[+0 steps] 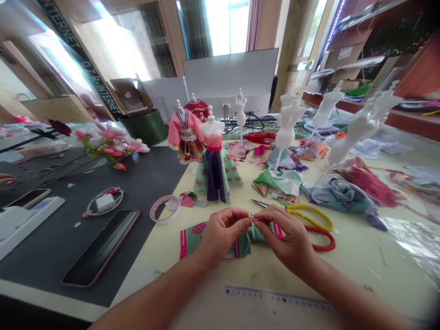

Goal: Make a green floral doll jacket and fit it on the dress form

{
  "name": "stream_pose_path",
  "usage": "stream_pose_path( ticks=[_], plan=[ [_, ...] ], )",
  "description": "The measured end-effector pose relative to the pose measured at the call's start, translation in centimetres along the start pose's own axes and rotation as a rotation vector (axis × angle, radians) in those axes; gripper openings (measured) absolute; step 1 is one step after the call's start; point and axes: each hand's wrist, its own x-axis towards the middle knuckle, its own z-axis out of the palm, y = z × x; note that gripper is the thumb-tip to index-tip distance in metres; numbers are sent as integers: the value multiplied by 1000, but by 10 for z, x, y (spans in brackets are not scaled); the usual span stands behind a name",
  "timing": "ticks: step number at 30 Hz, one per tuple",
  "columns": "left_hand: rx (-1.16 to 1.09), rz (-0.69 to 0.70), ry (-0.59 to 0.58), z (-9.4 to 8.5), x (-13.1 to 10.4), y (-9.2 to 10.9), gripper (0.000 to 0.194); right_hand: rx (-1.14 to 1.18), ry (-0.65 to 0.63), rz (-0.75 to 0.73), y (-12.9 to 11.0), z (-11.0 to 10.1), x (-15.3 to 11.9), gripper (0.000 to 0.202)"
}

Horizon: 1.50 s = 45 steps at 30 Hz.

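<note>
My left hand [224,231] and my right hand [288,233] meet above the cream table surface, thumbs and fingertips pinched together. Between them is a small bit of patterned fabric [253,219], mostly hidden by the fingers. It seems to belong to the green doll-sized garment [196,233] with pink trim that lies under both hands. By my right hand lie scissors [311,217] with one yellow and one red handle. Just behind the hands a small mannequin wears a green, flowered skirt [233,172] with a purple front panel.
White mini mannequins [288,121] stand among fabric scraps [285,181] at the right. On the left are a tape roll [156,211], a phone [103,250], a coiled cable [118,199] and artificial flowers [113,142]. A ruler [271,296] lies in front. Another person's fingers [7,178] show far left.
</note>
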Motion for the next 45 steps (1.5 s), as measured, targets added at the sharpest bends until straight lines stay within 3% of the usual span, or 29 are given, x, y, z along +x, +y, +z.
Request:
stream_pose_path(
  ticks=[10,14,19,28,45],
  plan=[
    [58,-67,-109,-2,-1,-2,25,-43,-39,-42,-1,-1,0,13],
    [55,-59,-84,-2,1,-1,25,-46,-51,-26,-1,-3,2,10],
    [118,7,-32,-4,2,-2,24,-38,-54,-11,-1,-3,1,9],
    [459,233,19,-6,-1,-2,19,31,-116,61,-2,-5,5,9],
    [351,158,-30,-4,-1,-5,22,-22,-138,23,-2,-7,4,12]
  ],
)
